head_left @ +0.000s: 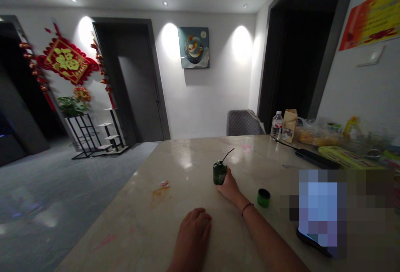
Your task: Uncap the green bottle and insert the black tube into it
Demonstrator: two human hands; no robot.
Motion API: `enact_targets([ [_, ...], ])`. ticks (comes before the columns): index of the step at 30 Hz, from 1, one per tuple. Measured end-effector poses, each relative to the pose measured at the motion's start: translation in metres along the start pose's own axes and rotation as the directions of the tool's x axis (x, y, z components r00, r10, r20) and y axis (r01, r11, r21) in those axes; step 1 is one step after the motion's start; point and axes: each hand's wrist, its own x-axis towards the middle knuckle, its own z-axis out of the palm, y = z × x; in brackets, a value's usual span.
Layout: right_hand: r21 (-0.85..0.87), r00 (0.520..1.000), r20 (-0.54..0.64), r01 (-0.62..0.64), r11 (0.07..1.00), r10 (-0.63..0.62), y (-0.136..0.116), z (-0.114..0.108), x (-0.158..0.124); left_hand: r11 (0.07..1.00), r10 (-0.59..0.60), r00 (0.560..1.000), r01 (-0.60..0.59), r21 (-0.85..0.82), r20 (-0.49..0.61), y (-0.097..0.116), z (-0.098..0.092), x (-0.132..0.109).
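My right hand (229, 186) is wrapped round the side of a small dark green bottle (216, 174) standing upright on the table. A thin dark bent stick or straw (229, 153) leans out of the bottle's neck to the right. To the right of my right forearm sits a green cap (263, 199) with its dark open side up. My left hand (194, 228) rests on the tabletop nearer to me, its fingers loosely curled together. Nothing shows in it.
The pale stone table (150, 230) bears a crumpled scrap (164, 184) beside an orange stain. At right stand a blurred-out screen (318, 209), a water bottle (276, 124), a paper bag (290, 124) and a yellow packet (346, 157). A grey chair (243, 123) is behind.
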Motion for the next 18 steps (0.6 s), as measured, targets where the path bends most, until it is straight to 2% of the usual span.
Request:
enact_targets([
  [3,0.030,0.996,0.070,-0.055,0.998,0.052,0.0009,-0.0021,-0.0012,1.000,-0.003,1.000,0.003,0.003,0.008,0.0018,-0.0016,-0.0003],
  [6,0.050,0.999,0.046,0.004,0.999,-0.006,0.0007,-0.0045,-0.0011,1.000,-0.008,1.000,0.008,0.001,-0.001,0.0028,-0.0020,-0.0007],
  [10,-0.136,0.997,-0.030,0.071,0.988,-0.076,-0.0019,-0.0047,-0.0017,1.000,-0.009,1.000,0.009,0.004,0.000,0.0012,-0.0004,-0.0008],
  [14,-0.265,0.997,-0.008,0.075,0.961,-0.080,-0.0044,-0.0033,-0.0037,1.000,0.018,1.000,-0.018,0.000,-0.013,-0.0017,0.0016,-0.0007],
  [18,-0.191,0.999,0.028,0.049,0.980,-0.044,-0.0046,-0.0050,-0.0037,1.000,0.017,1.000,-0.017,-0.001,-0.010,-0.0021,0.0019,-0.0006],
])
